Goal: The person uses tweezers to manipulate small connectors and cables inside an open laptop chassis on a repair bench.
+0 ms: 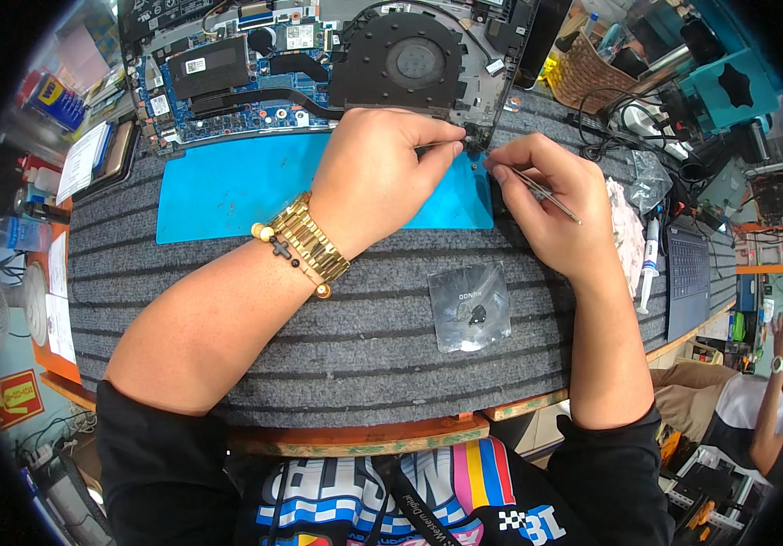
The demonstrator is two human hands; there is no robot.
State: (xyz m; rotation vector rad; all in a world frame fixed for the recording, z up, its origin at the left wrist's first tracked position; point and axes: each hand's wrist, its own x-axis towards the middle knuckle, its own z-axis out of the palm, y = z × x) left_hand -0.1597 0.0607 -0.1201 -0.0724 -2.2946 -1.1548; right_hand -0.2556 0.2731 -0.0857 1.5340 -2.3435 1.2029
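Note:
An opened laptop base [255,100] lies at the far side, with its blue circuit board [305,116] and black cooling fan [414,64] exposed. My left hand [382,168] is closed in a pinch at the laptop's near right corner, by a small dark part [477,136]. What sits between its fingertips is too small to make out. Just right of that corner, my right hand [560,205] grips thin metal tweezers [537,188], which slant down to the right. Beneath the left hand lies a blue mat [228,191]. A small clear bag [470,308] with a dark piece inside rests nearer me.
A ribbed grey cloth [373,364] covers the table. At right lie a syringe [650,259], a crumpled pink cloth [625,227] and a dark keyboard [687,282]. A wicker basket [592,73] stands far right; a blue-yellow can [53,98] stands left. Another person [747,400] is at lower right.

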